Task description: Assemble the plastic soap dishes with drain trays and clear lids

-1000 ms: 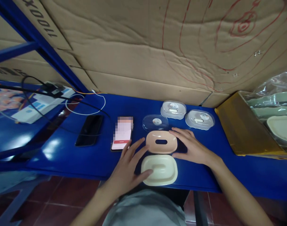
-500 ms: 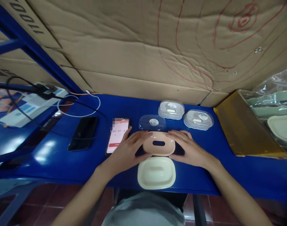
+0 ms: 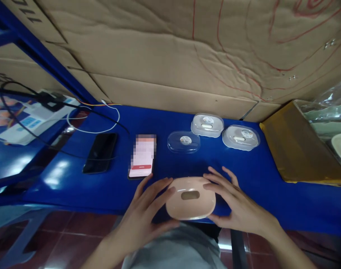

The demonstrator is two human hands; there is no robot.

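A peach-coloured oval dish with a slot in its middle (image 3: 190,208) is near the table's front edge. My left hand (image 3: 146,209) is closed around its left end, fingers on the far rim and thumb at the near side. At the right end, my right hand (image 3: 234,207) grips it the same way. Through the slot a pale surface shows instead of blue table. The cream dish is hidden, apparently beneath the peach one. Beyond my hands lies a clear plastic lid (image 3: 174,144) with a round sticker.
Two white dishes with clear lids, one at the back (image 3: 200,129) and one to its right (image 3: 229,140), stand by the cardboard wall (image 3: 159,78). To the left lie a lit phone (image 3: 140,158) and a dark phone (image 3: 99,158). An open carton (image 3: 285,149) stands right.
Both hands have brought the peach dish towards me, from behind the cream dish to over where it lay. The cream dish has gone from sight. The view has shifted slightly.
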